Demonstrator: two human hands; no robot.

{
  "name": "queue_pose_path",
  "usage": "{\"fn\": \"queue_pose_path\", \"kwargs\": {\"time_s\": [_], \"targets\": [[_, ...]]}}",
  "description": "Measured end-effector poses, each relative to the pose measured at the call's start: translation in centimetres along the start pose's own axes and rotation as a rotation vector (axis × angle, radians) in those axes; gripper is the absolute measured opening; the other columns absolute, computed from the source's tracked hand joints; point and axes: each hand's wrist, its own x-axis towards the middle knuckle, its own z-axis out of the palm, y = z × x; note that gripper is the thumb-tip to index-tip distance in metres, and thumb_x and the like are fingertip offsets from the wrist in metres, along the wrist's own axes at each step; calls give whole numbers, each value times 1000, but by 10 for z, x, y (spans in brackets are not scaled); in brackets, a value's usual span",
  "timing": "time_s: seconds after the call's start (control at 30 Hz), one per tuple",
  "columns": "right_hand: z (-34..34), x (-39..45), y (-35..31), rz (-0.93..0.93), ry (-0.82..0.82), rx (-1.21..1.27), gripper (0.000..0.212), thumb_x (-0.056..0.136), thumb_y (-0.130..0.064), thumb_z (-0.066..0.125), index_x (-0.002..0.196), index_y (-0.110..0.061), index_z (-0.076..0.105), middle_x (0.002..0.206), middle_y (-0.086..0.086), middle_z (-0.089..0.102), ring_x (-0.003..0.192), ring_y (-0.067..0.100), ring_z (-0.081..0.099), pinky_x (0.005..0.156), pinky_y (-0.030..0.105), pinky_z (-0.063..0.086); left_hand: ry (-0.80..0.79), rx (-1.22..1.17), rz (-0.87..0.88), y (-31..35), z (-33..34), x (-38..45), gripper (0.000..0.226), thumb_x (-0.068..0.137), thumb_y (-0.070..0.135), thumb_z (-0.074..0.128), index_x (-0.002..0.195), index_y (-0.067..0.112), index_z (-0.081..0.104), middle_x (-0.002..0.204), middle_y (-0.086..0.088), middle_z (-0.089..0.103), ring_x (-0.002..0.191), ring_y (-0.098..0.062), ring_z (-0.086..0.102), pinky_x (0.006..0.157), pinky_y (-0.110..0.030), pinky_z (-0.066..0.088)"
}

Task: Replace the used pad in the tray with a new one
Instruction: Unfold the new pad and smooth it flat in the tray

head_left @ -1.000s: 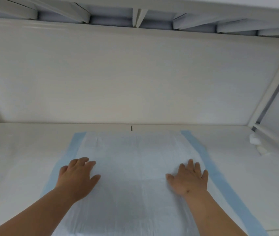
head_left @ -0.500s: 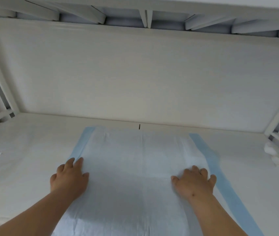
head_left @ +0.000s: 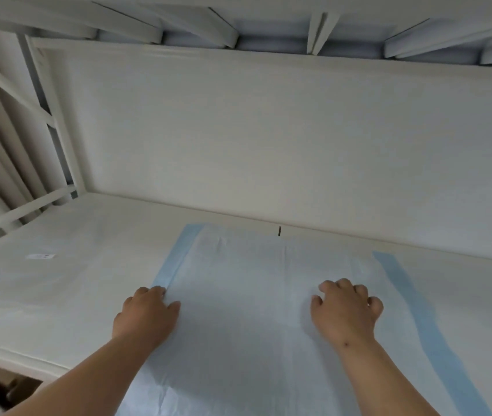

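Left hand [head_left: 145,315] and right hand [head_left: 347,307], fingers bent, pressing down on thin white rectangular absorbent pad with blue side borders [head_left: 253,295], spread flat on floor of large white tray [head_left: 67,271]; nothing gripped.

One pad [head_left: 256,295], white with two blue side strips. One white tray [head_left: 67,280] beneath it. Two hands: one left hand [head_left: 145,316], one right hand [head_left: 346,310]. One small white label [head_left: 40,256]. One dark mark [head_left: 279,231] at the tray's far edge.
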Motion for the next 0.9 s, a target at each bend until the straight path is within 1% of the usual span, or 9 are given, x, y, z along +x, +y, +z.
{"fn": "queue_pose_path", "kwargs": {"time_s": [0.07,0.17,0.3,0.4,0.53,0.63,0.7,0.8,0.9], "targets": [[-1,7,-12,-5,6,32,38,95,-38,36,130,-36,52,131,-9,50,123,17,40,102,38,24,-6,-18,27,-2,-2,8,42,88,48,51,124,27,55,118,1,55,108,-23,53,90,-35,46],[-2,20,-20,2,10,26,38,95,-37,37,130,-35,53,131,-7,49,124,19,41,101,39,25,-14,-34,70,-4,-5,18,22,88,39,54,103,26,62,99,3,60,87,-18,57,75,-29,47],[9,24,-20,24,-147,-50,41,94,-36,38,132,-33,49,134,-4,46,124,22,40,99,40,28,30,-83,64,-4,-13,27,8,88,22,52,86,26,59,87,6,57,77,-16,53,66,-28,43],[21,19,-21,15,-176,-56,36,92,-33,38,124,-30,52,126,-3,46,118,22,43,98,40,28,59,-87,68,-4,-17,33,14,84,16,50,91,27,55,88,7,55,80,-18,53,70,-30,43],[25,20,-22,18,-111,-28,15,91,-27,41,103,-28,50,112,-3,47,105,20,46,92,39,29,38,36,196,10,-13,34,30,89,39,53,116,27,48,114,3,53,102,-20,56,89,-35,44],[30,20,-21,14,-77,-20,12,86,-17,43,92,-27,45,100,-4,44,91,18,41,83,36,26,-31,60,238,14,-3,35,33,88,29,56,120,24,48,112,0,45,97,-22,55,84,-34,46],[32,18,-19,-6,-65,-37,20,81,-9,41,89,-27,45,96,-4,44,88,18,42,82,34,26,-20,-8,230,12,0,37,28,87,19,55,115,21,54,103,0,44,87,-21,51,78,-32,45],[30,16,-15,-23,-71,-50,24,77,-5,40,91,-25,45,96,-4,45,90,18,43,85,35,28,-16,-32,230,10,0,43,28,87,14,55,114,19,58,102,-3,52,84,-20,51,74,-29,42],[31,13,-7,-33,-94,-4,16,91,-21,42,105,-23,50,107,-1,48,101,20,47,87,37,34,-83,-26,216,8,-2,47,41,84,13,56,125,18,51,112,-8,49,90,-23,53,77,-31,43]]}}
